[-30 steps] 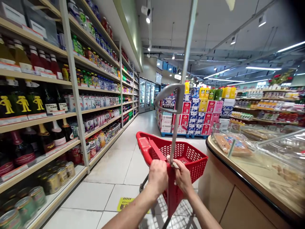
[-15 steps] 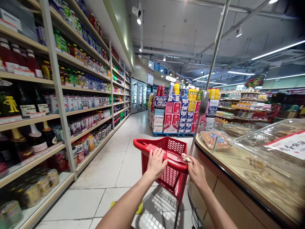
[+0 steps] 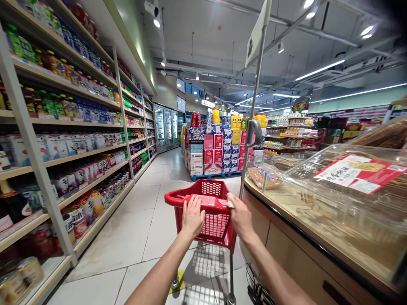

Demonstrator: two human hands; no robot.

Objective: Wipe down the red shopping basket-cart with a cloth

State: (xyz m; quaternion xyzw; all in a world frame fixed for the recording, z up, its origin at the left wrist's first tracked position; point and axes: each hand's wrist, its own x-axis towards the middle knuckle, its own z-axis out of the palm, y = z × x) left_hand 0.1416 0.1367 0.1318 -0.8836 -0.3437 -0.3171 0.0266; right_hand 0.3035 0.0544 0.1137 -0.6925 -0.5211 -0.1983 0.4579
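Note:
A red plastic shopping cart [image 3: 203, 226] with perforated basket walls stands in front of me. My left hand [image 3: 192, 217] is laid over the middle of its red handle [image 3: 210, 202], fingers bent across the top. At the handle's right end, my right hand [image 3: 241, 216] is closed around the bar. A small white crumpled thing, like a tissue, shows at that hand's fingers; I cannot make out exactly what it is. What shows of the basket's inside holds no goods.
Shelves of drinks [image 3: 79, 140] line the left side. Boxed goods [image 3: 210, 152] are stacked ahead on a blue pallet. A food counter [image 3: 276, 220] with clear packs [image 3: 318, 169] curves close along the right, beside a metal pole [image 3: 254, 93]. Black cables [image 3: 254, 284] lie at its foot.
The cart and I have advanced along the aisle; the shelves and counter have come nearer. The view has turned a little right. Both hands stay on the handle.

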